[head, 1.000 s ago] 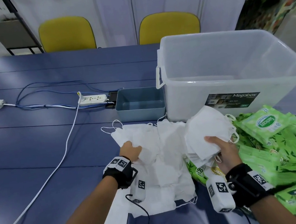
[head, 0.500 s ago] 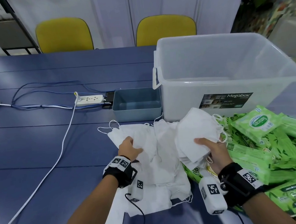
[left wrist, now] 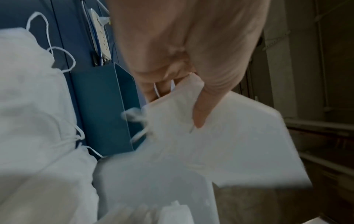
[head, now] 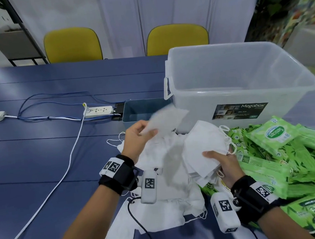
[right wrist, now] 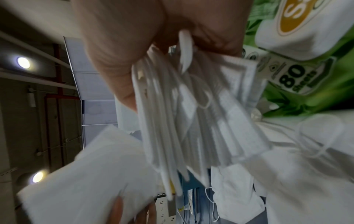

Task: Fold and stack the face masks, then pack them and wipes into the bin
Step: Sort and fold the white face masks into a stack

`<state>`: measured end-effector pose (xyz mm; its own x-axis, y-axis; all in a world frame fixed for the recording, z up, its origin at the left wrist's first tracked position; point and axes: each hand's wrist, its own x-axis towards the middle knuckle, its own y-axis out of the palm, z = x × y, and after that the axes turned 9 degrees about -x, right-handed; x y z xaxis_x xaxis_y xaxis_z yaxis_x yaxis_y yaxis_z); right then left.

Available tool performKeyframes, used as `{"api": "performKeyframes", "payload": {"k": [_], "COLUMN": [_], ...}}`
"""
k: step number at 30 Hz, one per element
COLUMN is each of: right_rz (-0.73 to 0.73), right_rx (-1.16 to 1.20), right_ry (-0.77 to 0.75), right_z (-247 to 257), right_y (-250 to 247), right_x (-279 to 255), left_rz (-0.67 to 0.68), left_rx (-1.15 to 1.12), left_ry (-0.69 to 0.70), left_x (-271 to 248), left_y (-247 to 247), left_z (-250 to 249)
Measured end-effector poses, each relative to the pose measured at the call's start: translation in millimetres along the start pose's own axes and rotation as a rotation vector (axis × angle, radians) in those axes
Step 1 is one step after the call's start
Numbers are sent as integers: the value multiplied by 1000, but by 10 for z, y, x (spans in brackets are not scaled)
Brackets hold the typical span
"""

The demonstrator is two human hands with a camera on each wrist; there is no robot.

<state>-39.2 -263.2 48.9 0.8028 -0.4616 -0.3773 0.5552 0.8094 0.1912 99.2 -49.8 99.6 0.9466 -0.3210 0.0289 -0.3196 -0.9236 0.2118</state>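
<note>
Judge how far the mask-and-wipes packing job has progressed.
Done: a stack of folded masks sits in the right hand. In hand: the left hand lifts one mask. Left: loose masks, wipe packs, and the clear bin looks empty.

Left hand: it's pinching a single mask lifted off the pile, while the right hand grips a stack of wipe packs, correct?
Not quite. The left hand does pinch a single mask above the pile, but the right hand grips a stack of folded masks, not wipe packs; the right wrist view shows their layered edges.
</note>
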Motion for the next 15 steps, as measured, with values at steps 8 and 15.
{"api": "performKeyframes", "payload": {"k": [8, 15], "right_rz": [-12, -15], "right_rx": [-37, -19], "right_ry": [-4, -35], "right_z": [21, 113], "right_y": [33, 45], "right_x": [-36, -58], "left_rz": [201, 306], "left_rx": [110, 103], "left_ry": [166, 37], "left_x": [-38, -77], "left_y": [112, 187], "left_z": [-55, 3]}}
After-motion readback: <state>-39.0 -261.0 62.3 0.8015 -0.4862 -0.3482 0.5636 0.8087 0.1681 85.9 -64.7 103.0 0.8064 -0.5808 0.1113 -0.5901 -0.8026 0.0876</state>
